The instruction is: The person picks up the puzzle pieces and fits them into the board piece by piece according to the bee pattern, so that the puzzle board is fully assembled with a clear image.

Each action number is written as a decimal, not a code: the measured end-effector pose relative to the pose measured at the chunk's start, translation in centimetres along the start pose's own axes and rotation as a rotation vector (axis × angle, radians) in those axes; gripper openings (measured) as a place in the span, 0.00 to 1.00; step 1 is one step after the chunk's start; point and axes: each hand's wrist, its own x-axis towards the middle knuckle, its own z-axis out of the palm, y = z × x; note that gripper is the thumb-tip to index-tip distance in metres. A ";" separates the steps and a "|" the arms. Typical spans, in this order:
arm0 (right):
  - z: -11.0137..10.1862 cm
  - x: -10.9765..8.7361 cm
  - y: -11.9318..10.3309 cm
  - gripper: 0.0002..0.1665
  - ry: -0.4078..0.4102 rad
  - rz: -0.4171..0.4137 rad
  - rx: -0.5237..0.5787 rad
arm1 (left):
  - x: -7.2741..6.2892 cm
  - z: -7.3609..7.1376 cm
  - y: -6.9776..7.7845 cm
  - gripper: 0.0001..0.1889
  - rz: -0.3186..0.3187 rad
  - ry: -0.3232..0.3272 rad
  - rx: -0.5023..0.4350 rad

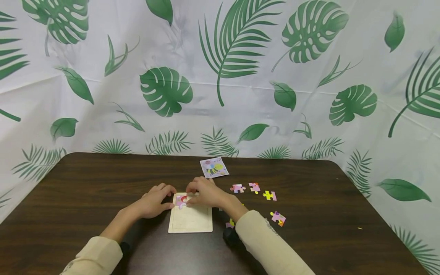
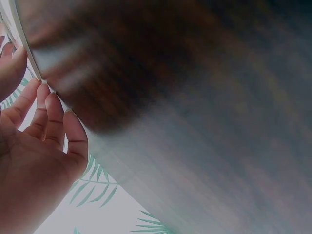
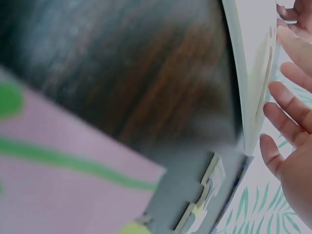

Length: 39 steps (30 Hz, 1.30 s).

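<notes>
A square pale wooden puzzle board point(image 1: 191, 222) lies on the dark table in front of me. In its upper left corner is a pink puzzle piece point(image 1: 180, 204) with a red patch beside it. My left hand point(image 1: 153, 201) holds the board's left side, thumb at the edge and fingertips by the top left corner. My right hand point(image 1: 206, 194) reaches over the board's upper part, thumb and forefinger pinching at a puzzle piece next to the red patch, mostly hidden under the fingers. In the right wrist view, the other fingers point(image 3: 285, 122) hang loosely bent along the board's edge.
A square picture card point(image 1: 214, 168) with a bee lies behind the board. Several loose pieces are scattered to the right, among them a yellow piece point(image 1: 269, 195) and a pink-and-yellow piece point(image 1: 278, 218). Others are partly hidden by my right forearm. A leaf-patterned cloth point(image 1: 237, 114) hangs behind the table.
</notes>
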 end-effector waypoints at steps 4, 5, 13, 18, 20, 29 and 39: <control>-0.3 -0.1 0.3 0.15 -0.007 -0.006 -0.003 | 0.0 0.1 0.0 0.16 0.002 0.002 -0.004; -0.4 -0.1 0.4 0.15 -0.010 -0.005 0.002 | 0.0 0.1 0.0 0.16 0.002 0.003 -0.004; -1.5 -1.0 1.5 0.16 -0.023 0.042 0.100 | 0.0 0.2 0.0 0.16 -0.004 0.005 -0.001; -2.3 -1.8 2.9 0.16 -0.012 0.047 0.136 | -0.1 0.2 0.0 0.16 0.001 0.007 -0.003; -2.7 -2.2 3.5 0.16 -0.007 0.046 0.131 | -0.1 0.2 0.0 0.16 0.005 0.007 -0.003; -4.2 -4.1 5.9 0.14 0.017 0.101 0.111 | -0.1 0.2 0.0 0.16 0.007 0.007 0.000; -5.3 -6.1 8.3 0.14 0.053 0.183 0.043 | -0.2 0.1 0.2 0.15 0.018 0.012 -0.005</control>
